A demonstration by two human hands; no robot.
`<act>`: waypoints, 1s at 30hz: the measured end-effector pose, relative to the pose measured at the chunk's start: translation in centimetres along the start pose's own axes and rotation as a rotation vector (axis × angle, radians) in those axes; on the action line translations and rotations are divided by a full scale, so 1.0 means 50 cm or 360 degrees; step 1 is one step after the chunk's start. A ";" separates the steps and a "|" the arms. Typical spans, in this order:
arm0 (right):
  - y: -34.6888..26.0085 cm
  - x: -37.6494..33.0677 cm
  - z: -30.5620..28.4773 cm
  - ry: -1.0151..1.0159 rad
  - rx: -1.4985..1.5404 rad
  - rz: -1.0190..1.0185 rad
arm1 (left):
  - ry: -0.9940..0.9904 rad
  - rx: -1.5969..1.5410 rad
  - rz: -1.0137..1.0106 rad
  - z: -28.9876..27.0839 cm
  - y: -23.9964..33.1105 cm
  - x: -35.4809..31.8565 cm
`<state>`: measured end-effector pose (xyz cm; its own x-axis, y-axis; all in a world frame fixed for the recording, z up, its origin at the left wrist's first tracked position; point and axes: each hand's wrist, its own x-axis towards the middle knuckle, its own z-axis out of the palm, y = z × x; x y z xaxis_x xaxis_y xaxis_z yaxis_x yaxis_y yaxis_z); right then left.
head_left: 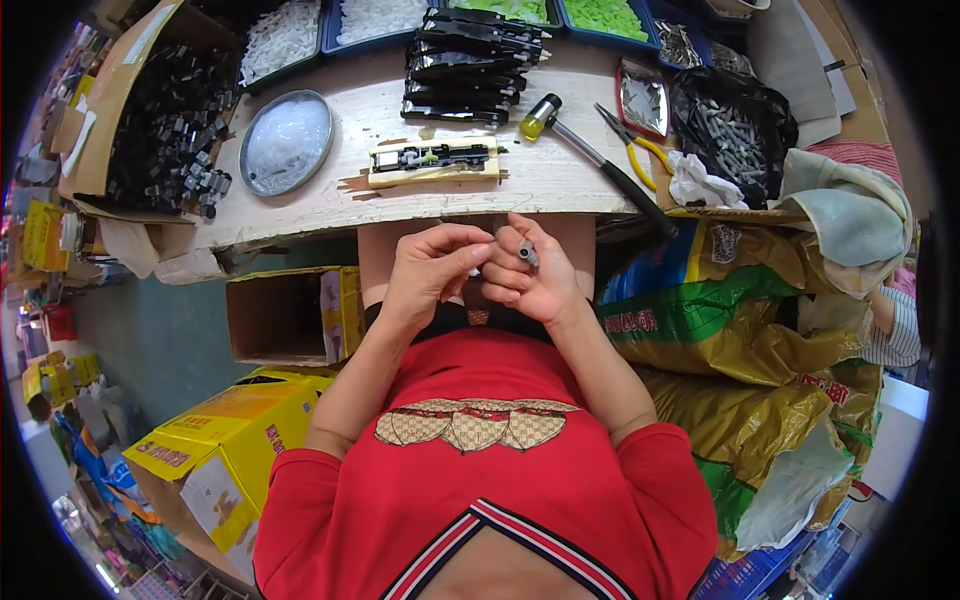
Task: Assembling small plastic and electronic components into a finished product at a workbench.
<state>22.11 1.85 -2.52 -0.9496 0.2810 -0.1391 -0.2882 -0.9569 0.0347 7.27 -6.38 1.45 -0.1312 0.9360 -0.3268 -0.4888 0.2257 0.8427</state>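
red shirt (470, 475) nearest, well below the cream fixture (385, 181). below and right of that fixture, the right hand (542, 280) curls around a small grey part (528, 254); the left hand (432, 268) presses thumb and fingertips together, contents unclear.

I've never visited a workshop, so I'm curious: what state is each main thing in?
Left hand, pinched shut, contents unclear
Right hand, holding a grey piece
Hammer, lying down
Pliers, handles spread
Cardboard box, open, holding dark parts
Round dish, uncovered
Plastic bag, open, holding grey parts
Wooden fixture, holding a black assembly
Black pieces, stacked
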 end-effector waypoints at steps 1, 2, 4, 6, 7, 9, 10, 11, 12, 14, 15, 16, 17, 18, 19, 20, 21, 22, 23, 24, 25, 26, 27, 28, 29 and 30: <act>-0.001 -0.003 0.003 0.0150 -0.0031 0.0099 | -0.0042 0.0183 0.0061 0.001 0.000 0.002; -0.001 -0.003 0.001 0.0156 -0.0030 0.0098 | -0.0044 0.0178 0.0056 0.005 -0.007 0.006; 0.001 -0.001 0.006 0.0239 0.0058 0.0107 | -0.0195 0.0323 0.0309 0.013 -0.023 0.015; 0.010 0.009 0.035 0.0615 -0.0115 0.0052 | -0.0312 0.0447 0.0279 0.012 -0.019 0.017; 0.014 0.014 0.050 0.0984 -0.0291 -0.0003 | -0.0289 0.0336 0.0072 0.025 -0.011 0.015; 0.017 0.014 0.039 0.0932 -0.0430 0.0009 | -0.0261 0.0221 -0.0132 0.029 -0.007 0.013; 0.018 0.014 0.037 0.0877 -0.0566 0.0017 | -0.0280 0.0253 -0.0152 0.025 -0.006 0.014; 0.017 0.013 0.039 0.0876 -0.0569 0.0020 | -0.0298 0.0285 -0.0171 0.021 -0.005 0.014; 0.015 0.011 0.044 0.0853 -0.0616 0.0000 | -0.0295 0.0283 -0.0168 0.015 -0.010 0.016; 0.015 0.014 0.055 0.0826 -0.0669 -0.0017 | -0.0287 0.0253 0.0047 0.005 -0.019 0.022; 0.017 0.016 0.061 0.0814 -0.0740 -0.0032 | -0.0283 0.0251 0.0052 0.003 -0.020 0.021; 0.019 0.019 0.067 0.0801 -0.0812 -0.0048 | -0.0237 0.0276 0.0162 0.005 -0.020 0.020; 0.021 0.022 0.077 0.0798 -0.0819 -0.0044 | -0.0189 0.0299 0.0272 0.006 -0.019 0.019; 0.023 0.024 0.087 0.0824 -0.0977 -0.0097 | -0.0185 0.0297 0.0279 0.004 -0.018 0.018; 0.024 0.026 0.093 0.0848 -0.1135 -0.0153 | -0.0147 0.0371 0.0340 0.003 -0.016 0.018; 0.023 0.027 0.089 0.0844 -0.1140 -0.0152 | -0.0108 0.0445 0.0401 0.002 -0.014 0.018; 0.022 0.029 0.078 0.0838 -0.1338 -0.0250 | -0.0106 0.0445 0.0407 0.000 -0.010 0.019; 0.020 0.030 0.076 0.0828 -0.1535 -0.0345 | -0.0099 0.0545 0.0479 -0.002 -0.005 0.018; 0.014 0.029 0.079 0.0825 -0.1539 -0.0341 | -0.0092 0.0645 0.0550 -0.004 0.000 0.019; 0.004 0.026 0.089 0.0850 -0.1569 -0.0408 | -0.0088 0.0644 0.0554 -0.006 0.005 0.020; -0.007 0.024 0.095 0.0874 -0.1598 -0.0474 | -0.0110 0.0712 0.0606 -0.008 0.011 0.022; -0.018 0.022 0.095 0.0870 -0.1601 -0.0470 | -0.0134 0.0780 0.0657 -0.010 0.016 0.024; -0.030 0.019 0.094 0.0785 -0.1595 -0.0472 | -0.0129 0.0780 0.0659 -0.013 0.019 0.026; -0.043 0.014 0.093 0.0699 -0.1588 -0.0475 | -0.0130 0.0877 0.0675 -0.016 0.022 0.027; -0.058 0.007 0.088 0.0612 -0.1533 -0.0445 | -0.0132 0.0974 0.0690 -0.017 0.024 0.028; -0.060 0.005 0.089 0.0609 -0.1534 -0.0442 | -0.0129 0.0974 0.0692 -0.017 0.024 0.029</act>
<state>22.19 5.12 1.76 -0.7156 0.6164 -0.3286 -0.1102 -0.5641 -0.8183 5.78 -4.97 1.61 -0.1273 0.9866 0.1020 0.1621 -0.0807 0.9835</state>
